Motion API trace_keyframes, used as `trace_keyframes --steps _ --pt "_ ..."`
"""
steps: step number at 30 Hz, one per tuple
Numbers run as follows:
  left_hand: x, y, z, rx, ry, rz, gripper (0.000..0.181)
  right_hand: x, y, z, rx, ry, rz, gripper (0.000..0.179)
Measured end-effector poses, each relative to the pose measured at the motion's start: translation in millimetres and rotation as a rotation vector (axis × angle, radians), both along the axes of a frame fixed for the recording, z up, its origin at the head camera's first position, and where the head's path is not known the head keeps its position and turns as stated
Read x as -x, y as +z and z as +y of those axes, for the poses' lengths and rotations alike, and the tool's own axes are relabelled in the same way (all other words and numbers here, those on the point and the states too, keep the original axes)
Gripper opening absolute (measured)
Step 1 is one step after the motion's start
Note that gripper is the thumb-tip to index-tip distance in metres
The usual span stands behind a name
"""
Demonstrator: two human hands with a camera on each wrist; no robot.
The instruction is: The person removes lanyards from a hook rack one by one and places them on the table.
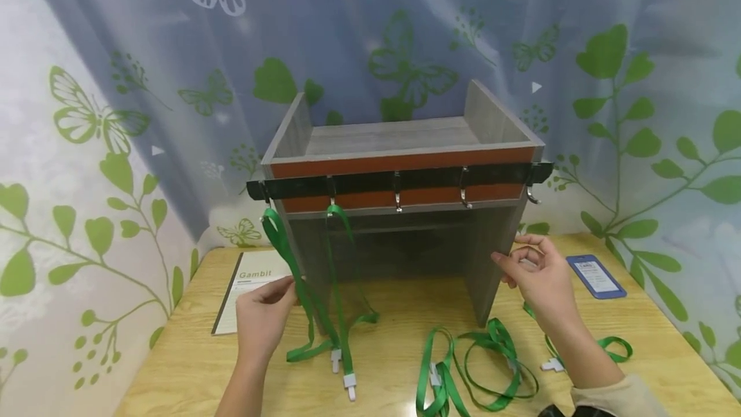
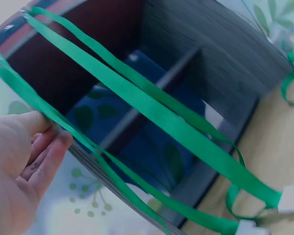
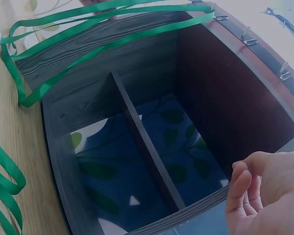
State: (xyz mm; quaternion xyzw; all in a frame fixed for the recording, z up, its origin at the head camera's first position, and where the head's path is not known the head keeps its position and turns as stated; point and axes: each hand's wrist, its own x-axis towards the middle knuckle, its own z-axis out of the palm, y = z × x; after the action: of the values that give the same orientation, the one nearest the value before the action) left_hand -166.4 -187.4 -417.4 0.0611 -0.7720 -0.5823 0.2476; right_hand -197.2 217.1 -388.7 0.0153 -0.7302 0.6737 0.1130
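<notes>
A grey wooden shelf unit with a red-brown front stands upright. A black rail of silver hooks runs across it. Looped green lanyards hang from its two leftmost hooks, their white clips low over the table. My left hand holds the front edge of the left side panel, its fingertips partly hidden behind a hanging strap. On the opposite side, my right hand grips the front edge of the right side panel, the thumb at the front and the other fingers curled outside.
More green lanyards lie in loose loops on the wooden table at the front right. A blue card holder lies at the right. Behind the left hand is a notebook. A patterned curtain hangs behind the shelf.
</notes>
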Motion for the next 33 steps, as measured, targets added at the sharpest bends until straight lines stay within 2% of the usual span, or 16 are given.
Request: trace_keyframes --steps 3,5,7,10,14,16,22,25,28,33 --pt "-3.9 10.1 1.2 -0.165 -0.035 0.018 0.011 0.6 -1.6 2.0 -0.052 -0.013 -0.014 0.054" --pt "-6.1 16.8 3.2 -0.246 -0.064 0.044 0.012 1.0 -1.5 3.3 -0.089 -0.032 -0.014 0.06" --pt "-8.0 23.6 5.6 -0.295 -0.093 0.077 0.013 1.1 -0.4 3.7 -0.113 -0.055 -0.017 0.061" --pt "-10.6 33.2 9.6 -0.316 -0.122 0.122 0.013 1.1 1.4 4.4 -0.148 -0.085 -0.014 0.057" --pt "-13.8 42.9 14.6 -0.305 -0.164 0.15 0.012 1.2 1.8 3.9 -0.147 -0.096 -0.009 0.054" --pt "-14.2 45.8 17.2 -0.278 -0.211 0.146 0.014 1.6 1.0 3.4 -0.132 -0.098 -0.005 0.052" --pt "-14.0 49.4 26.5 -0.173 -0.375 0.07 0.025 -0.7 -3.8 3.9 -0.165 -0.109 -0.003 0.046" --pt "-13.6 50.8 32.6 -0.118 -0.385 0.037 0.027 -1.9 -5.5 3.8 -0.179 -0.106 0.0 0.046" --pt "-10.0 51.2 38.1 -0.089 -0.368 -0.001 0.031 -1.0 -5.8 3.2 -0.159 -0.092 0.014 0.047" --pt "1.7 43.3 40.6 -0.134 -0.409 -0.083 0.041 2.0 -7.3 0.7 -0.098 -0.069 0.019 0.048"
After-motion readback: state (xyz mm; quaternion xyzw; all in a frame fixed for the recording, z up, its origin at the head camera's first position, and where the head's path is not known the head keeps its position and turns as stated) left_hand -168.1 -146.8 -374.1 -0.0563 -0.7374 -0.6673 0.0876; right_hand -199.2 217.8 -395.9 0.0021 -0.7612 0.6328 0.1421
